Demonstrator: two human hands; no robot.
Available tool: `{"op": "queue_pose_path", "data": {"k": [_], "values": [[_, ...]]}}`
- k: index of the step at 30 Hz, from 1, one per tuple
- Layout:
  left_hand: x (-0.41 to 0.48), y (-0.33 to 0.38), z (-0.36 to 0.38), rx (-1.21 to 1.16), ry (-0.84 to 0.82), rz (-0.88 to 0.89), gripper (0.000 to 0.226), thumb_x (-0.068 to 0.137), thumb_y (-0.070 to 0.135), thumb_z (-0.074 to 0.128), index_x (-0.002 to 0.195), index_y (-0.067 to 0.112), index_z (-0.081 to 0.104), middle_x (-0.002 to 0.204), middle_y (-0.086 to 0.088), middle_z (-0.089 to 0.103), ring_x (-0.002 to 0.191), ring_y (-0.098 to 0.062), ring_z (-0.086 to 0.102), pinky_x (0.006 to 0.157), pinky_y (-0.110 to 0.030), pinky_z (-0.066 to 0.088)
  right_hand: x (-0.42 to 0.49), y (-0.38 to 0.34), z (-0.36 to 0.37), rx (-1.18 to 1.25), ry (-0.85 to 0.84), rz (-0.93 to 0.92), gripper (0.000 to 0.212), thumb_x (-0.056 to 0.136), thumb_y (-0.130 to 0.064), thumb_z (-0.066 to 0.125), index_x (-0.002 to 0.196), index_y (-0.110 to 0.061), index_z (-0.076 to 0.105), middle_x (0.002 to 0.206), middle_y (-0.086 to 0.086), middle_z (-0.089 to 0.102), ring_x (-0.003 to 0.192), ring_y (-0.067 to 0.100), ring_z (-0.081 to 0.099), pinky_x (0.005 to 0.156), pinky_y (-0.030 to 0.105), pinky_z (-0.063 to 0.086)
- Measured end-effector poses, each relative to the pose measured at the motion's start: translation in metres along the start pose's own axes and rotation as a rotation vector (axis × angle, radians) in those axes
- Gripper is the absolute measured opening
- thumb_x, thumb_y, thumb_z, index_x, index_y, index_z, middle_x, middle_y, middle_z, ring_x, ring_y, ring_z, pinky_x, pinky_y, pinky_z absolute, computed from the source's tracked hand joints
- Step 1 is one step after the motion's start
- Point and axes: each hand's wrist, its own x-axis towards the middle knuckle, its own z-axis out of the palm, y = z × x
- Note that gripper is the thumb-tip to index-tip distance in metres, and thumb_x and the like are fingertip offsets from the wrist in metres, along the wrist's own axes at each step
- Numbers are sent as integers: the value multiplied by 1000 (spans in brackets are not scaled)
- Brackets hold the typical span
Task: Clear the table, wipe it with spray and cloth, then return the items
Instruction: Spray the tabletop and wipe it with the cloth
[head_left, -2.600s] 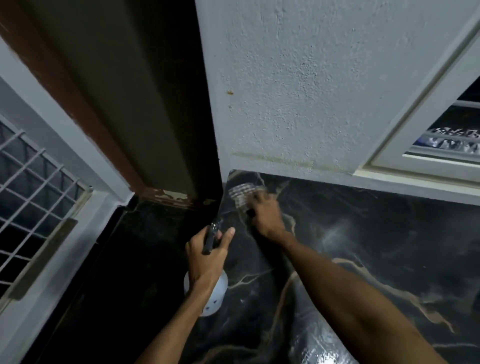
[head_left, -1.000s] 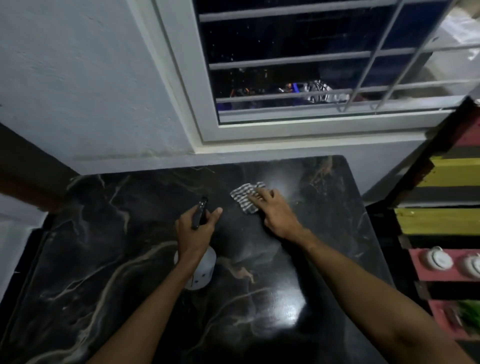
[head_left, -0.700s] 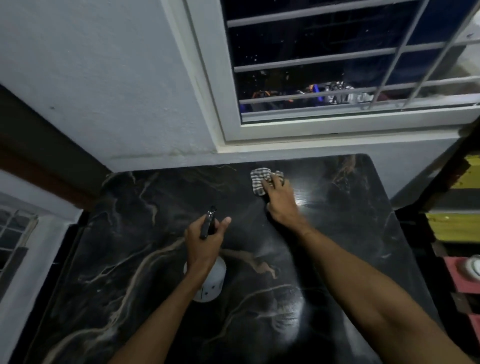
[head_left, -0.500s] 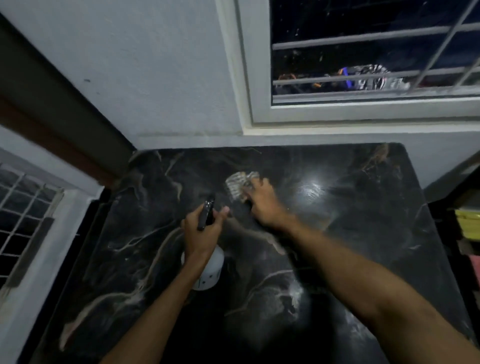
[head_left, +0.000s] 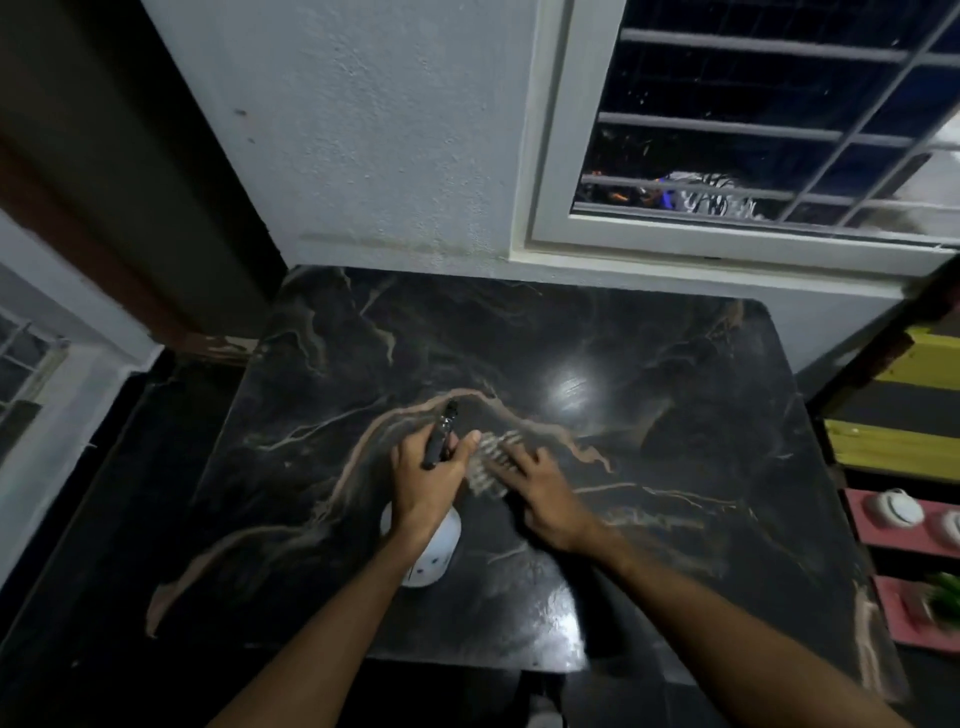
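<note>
Table (head_left: 675, 467), blurred cloth (head_left: 488, 462) under flat right hand (head_left: 540, 499), left hand (head_left: 423, 486) grip around half-hidden spray bottle (head_left: 431, 556).

- At your twelve o'clock stands a pale, rough-plastered wall (head_left: 395, 130).
- At one to two o'clock you have a white-framed window (head_left: 550, 156) with grey bars (head_left: 727, 127), dark outside.
- At ten o'clock, a dark recess with a brown strip (head_left: 98, 244) running down it.
- At nine o'clock, a second barred window (head_left: 21, 358), blurred.
- At three to four o'clock, a shelf unit (head_left: 904, 452) in yellow, black and pink.
- The room is dim.
</note>
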Motion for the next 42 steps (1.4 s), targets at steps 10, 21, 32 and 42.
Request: {"op": "queue_pose_path", "data": {"k": [10,21,32,42], "values": [[-45,-31,-81,14,58,-89,40,83,26,82,64,0,58,61,-14,63,64,-29,63,68,-34,49,-21,-63,31,21,126,407,81,69,-8,52,148,-24,41,156,15,28,116,39,39,102,45,40],[-97,-56,-97,117,85,-166,48,84,29,81,56,13,46,51,2,51,54,-19,51,59,-26,37,-16,-83,35,-7,108,473,80,70,-1,57,146,-20,42,153,17,27,110,41,39,99,46,40],[-156,-77,-106,50,341,-378,46,80,41,80,52,21,50,50,4,54,61,-29,64,64,-39,55,-5,-134,59,-28,-98,-136,82,69,-8,56,148,-20,38,154,15,27,112,38,39,97,44,41],[-143,-111,-186,94,474,-275,49,86,30,79,51,28,46,47,6,51,53,-19,56,61,-34,47,105,-215,86,-48,-106,-316,73,77,-12,55,147,-18,39,155,18,26,112,41,40,97,49,42]]}}
